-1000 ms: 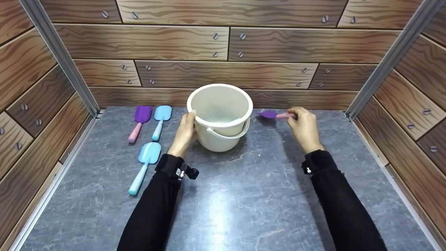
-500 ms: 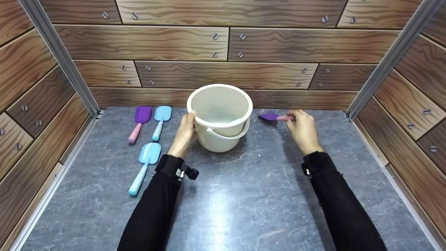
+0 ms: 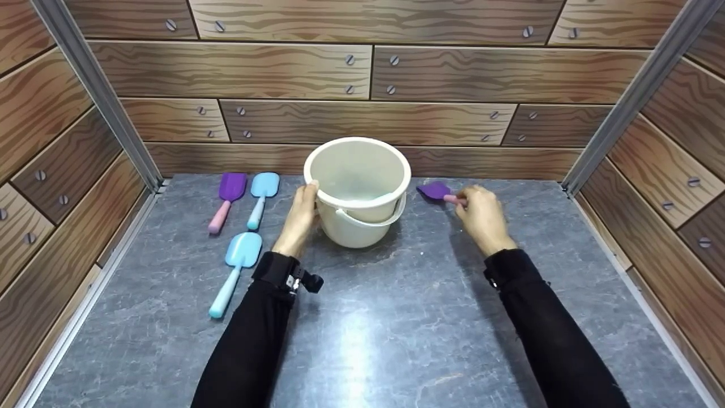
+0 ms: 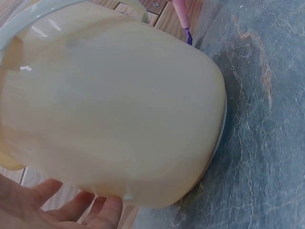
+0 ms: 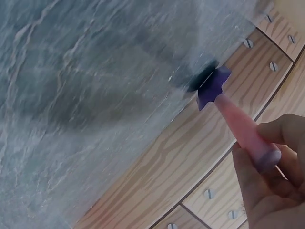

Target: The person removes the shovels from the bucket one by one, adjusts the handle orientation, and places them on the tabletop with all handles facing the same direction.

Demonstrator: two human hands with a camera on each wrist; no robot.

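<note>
"Nearest?"
"A blue sand shovel (image 3: 243, 249) on the worktop (image 3: 419, 317), handle foremost, presumably for reach."
"And the white bucket (image 3: 354, 233)?"
"Upright, the left hand (image 3: 299, 218) gripping its rim, probably to steady it."
"The right hand (image 3: 484, 218)?"
"Fingers pinched on the pink handle of a purple-bladed shovel (image 3: 434, 190) beside the bucket, likely for light control."
"Farthest?"
"A pink-handled shovel (image 3: 231, 185) and small blue shovel (image 3: 265, 184), side by side."

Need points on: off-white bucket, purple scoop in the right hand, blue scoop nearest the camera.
Off-white bucket (image 4: 114, 105), left wrist view: outer wall.
Held purple scoop (image 5: 239, 120), right wrist view: pink handle.
Nearest blue scoop (image 3: 233, 277), head view: handle, toward the blade.
</note>
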